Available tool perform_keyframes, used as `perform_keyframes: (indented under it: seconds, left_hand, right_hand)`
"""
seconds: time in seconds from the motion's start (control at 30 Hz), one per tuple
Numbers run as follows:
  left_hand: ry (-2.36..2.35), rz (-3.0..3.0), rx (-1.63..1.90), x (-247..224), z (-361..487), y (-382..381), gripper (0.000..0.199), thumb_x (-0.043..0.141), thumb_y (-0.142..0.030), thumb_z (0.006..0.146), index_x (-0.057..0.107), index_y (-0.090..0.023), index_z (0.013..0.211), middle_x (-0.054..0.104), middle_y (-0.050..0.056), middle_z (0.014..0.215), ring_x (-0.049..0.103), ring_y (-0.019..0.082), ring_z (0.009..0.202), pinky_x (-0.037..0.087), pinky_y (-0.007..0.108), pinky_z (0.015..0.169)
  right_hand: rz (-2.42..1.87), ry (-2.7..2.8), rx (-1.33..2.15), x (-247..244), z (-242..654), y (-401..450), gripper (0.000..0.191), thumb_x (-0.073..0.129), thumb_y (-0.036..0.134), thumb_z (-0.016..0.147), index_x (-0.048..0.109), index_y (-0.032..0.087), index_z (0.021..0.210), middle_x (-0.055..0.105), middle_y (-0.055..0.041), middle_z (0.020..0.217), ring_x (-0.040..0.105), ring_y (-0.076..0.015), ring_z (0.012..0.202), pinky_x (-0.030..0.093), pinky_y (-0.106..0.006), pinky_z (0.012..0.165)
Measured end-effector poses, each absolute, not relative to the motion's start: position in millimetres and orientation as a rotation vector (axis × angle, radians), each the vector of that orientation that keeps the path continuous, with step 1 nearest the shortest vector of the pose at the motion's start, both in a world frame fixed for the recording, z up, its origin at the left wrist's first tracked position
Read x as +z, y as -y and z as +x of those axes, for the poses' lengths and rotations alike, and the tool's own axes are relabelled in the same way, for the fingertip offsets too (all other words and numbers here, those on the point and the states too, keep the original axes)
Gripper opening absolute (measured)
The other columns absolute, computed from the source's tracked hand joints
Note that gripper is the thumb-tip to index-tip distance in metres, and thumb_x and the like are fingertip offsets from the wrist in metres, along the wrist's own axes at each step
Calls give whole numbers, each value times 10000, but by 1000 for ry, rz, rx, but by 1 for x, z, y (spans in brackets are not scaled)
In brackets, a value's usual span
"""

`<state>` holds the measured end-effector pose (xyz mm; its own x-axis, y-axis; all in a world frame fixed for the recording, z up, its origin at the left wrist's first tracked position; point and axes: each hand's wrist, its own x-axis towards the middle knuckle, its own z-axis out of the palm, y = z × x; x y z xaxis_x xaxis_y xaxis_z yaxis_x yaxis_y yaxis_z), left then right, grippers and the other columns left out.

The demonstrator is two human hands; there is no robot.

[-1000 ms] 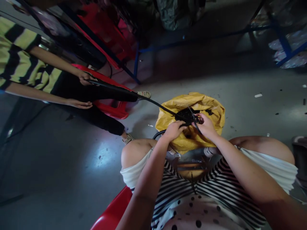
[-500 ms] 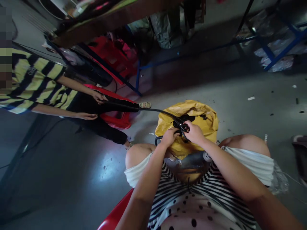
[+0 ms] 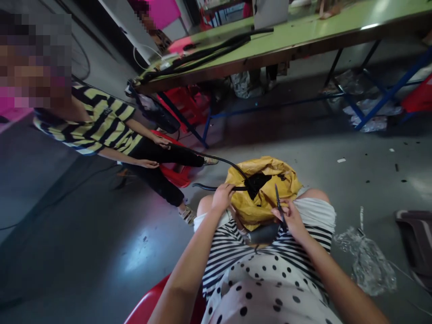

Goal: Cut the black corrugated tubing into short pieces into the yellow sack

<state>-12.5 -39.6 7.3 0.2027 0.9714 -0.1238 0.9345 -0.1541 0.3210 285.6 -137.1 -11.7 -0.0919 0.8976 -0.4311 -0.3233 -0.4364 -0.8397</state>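
Tube [image 3: 240,189] | clamped in left hand's [image 3: 222,198] fingers | scissors [image 3: 278,198] clasped by right hand's [image 3: 293,219] | bag [image 3: 249,213] beyond fingertips could be nicked if blades are swung carelessly

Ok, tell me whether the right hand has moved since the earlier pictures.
Yes: judged against the yellow bag, the right hand has moved back and to the right, from near its middle to its near right edge.

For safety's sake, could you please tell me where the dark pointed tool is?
In the head view, the dark pointed tool is right of centre, in the person's right hand, its tip seen against the yellow sack.
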Motion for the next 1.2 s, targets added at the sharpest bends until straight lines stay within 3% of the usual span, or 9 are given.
perform_keyframes:
  seconds: [0.17, 0.37, 0.7, 1.0, 1.2]
  left_hand:
    - [-1870, 2103, 225, 12, -32, 64, 306, 584, -230, 1006, 744, -227, 1267, 734, 105, 1310, 653, 265, 1243, 504, 380, 1120]
    - [-1859, 1984, 263, -2, -21, 46, 308, 611, -241, 1006, 736, -211, 1286, 740, 105, 1313, 652, 249, 1277, 479, 352, 1145]
    - [-1800, 1949, 275, -15, -17, 43, 315, 600, -240, 1009, 734, -178, 1287, 735, 134, 1324, 655, 279, 1275, 484, 414, 1154]
    - [-1731, 2001, 123, -16, -7, 33, 336, 618, -235, 991, 743, -208, 1302, 738, 125, 1332, 644, 275, 1296, 464, 401, 1176]
    - [-1807, 1981, 118, -16, 1, 42, 340, 609, -234, 993, 740, -167, 1299, 743, 147, 1292, 651, 284, 1263, 470, 397, 1160]
  right_hand:
    - [-1272, 621, 1756, 0, 321, 161, 586, 895, 653, 694, 575, 234, 949, 721, -26, 761, 629, -170, 579, 495, -292, 546]
    - [-1182, 540, 1767, -2, 330, 149, 580, 868, 711, 689, 671, 177, 807, 688, -53, 743, 574, -147, 605, 474, -284, 583]
    - [-1188, 547, 1911, 12, 283, 160, 578, 902, 662, 687, 654, 219, 962, 725, -46, 781, 644, -181, 645, 481, -291, 620]
    - [-1260, 507, 1882, -7, 291, 158, 512, 905, 597, 726, 629, 227, 948, 743, -50, 814, 673, -195, 669, 514, -308, 640]
    - [-1206, 495, 2021, -9, 301, 143, 494, 901, 582, 749, 638, 214, 947, 758, -54, 826, 690, -170, 680, 528, -275, 650]
